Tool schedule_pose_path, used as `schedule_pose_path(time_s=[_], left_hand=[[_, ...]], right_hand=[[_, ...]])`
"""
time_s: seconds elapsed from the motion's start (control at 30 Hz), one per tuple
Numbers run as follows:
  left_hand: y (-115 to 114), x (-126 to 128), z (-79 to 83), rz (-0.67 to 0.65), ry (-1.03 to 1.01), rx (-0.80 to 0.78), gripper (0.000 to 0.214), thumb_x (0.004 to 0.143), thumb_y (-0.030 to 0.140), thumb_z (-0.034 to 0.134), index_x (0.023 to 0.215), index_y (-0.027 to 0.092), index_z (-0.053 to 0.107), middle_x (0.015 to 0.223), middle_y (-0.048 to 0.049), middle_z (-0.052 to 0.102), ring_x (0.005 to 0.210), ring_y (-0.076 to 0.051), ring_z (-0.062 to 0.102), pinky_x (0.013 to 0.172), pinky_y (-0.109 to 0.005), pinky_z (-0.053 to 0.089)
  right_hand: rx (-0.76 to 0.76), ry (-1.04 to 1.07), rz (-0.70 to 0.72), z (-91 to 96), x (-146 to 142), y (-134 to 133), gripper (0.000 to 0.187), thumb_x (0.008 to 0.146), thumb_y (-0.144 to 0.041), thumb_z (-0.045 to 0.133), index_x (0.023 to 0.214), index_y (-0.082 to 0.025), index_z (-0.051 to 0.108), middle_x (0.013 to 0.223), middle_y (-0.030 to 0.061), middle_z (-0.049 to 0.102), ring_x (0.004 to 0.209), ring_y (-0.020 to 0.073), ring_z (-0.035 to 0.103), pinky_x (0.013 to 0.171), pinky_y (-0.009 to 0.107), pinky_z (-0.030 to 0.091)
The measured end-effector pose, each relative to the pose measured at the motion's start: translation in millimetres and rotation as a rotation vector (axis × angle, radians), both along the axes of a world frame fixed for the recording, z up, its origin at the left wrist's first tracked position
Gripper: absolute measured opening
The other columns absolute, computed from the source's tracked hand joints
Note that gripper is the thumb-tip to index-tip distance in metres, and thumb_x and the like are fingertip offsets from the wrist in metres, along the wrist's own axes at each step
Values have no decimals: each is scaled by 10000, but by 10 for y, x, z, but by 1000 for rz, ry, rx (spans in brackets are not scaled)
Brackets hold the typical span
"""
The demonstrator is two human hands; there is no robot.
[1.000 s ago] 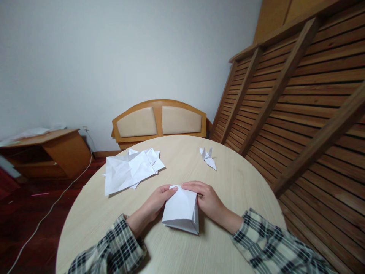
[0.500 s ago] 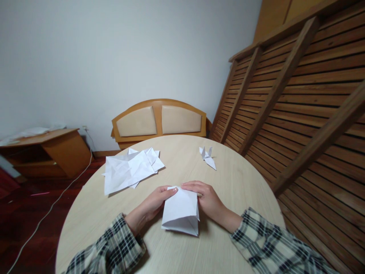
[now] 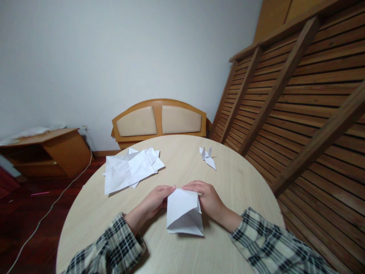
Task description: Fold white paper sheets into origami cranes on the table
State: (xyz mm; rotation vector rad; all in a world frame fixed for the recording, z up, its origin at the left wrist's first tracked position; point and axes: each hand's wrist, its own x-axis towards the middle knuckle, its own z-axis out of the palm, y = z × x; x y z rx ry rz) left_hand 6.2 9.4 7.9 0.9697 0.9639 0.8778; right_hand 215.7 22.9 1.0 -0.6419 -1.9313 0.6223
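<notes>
A folded sheet of white paper (image 3: 181, 205) is between my hands near the front of the round table. Its layers part at the edge towards me, leaving a wide gap. My left hand (image 3: 156, 199) is closed on the paper's far left corner, thumb along the edge. On the far right side my right hand (image 3: 209, 198) grips it, with the fingers bent over the top edge and the thumb hidden. Farther back on the right stands a small origami crane (image 3: 207, 157) of white paper. Several creased white sheets (image 3: 129, 169) lie overlapping at the back left.
The round wooden table (image 3: 228, 247) fills the foreground. Behind it stands a headboard (image 3: 159, 118) with padded panels. A slatted wooden frame (image 3: 285, 95) leans along the right. On the left are a low cabinet (image 3: 65, 152) and a white cable (image 3: 54, 203) on the dark floor.
The folded paper has shifted slightly right and its near opening gapes wider. My left thumb has slid back towards the paper's corner. My right hand has hardly moved.
</notes>
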Motion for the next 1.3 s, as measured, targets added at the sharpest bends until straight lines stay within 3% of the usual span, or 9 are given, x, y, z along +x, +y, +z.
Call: schedule_pose_path(time_s=[0.13,0.33,0.57,0.77,1.1,1.3], left_hand=[[-29,31,14,-16,45,18,445,705,543,775,690,114,657,618,-17,586,519,-98,452,504,-236,303],[-19,23,-21,87,98,67,439,649,521,801,637,127,607,566,12,525,487,-90,416,484,-236,282],[-44,21,37,187,115,104,384,680,463,799,687,115,637,609,-21,562,522,-111,470,497,-249,306],[-49,44,40,166,44,139,360,717,450,779,699,114,649,607,-26,570,512,-110,471,489,-246,300],[-22,58,9,185,-20,155,385,690,464,809,713,138,606,653,6,545,567,-107,460,535,-243,328],[-44,58,-15,71,-73,80,389,687,452,822,813,139,629,724,3,567,612,-112,485,557,-235,359]], right_hand=[[-13,2,-35,16,20,7,215,892,-151,598,982,-250,766,929,55,757,835,173,701,764,332,569],[-22,-6,-76,55,14,-7,222,880,-128,581,937,-231,769,875,50,760,793,167,699,737,315,564],[38,-14,-120,71,24,-29,266,873,-103,552,946,-238,770,891,44,771,801,171,715,745,315,572],[10,14,-185,88,28,-24,229,847,-102,594,908,-232,772,868,41,772,778,177,720,727,314,579],[74,24,-79,35,41,37,306,850,-62,561,949,-262,771,947,42,769,866,170,723,786,326,592],[87,34,-42,14,11,9,279,857,-82,591,965,-266,770,971,44,764,899,172,721,816,329,591]])
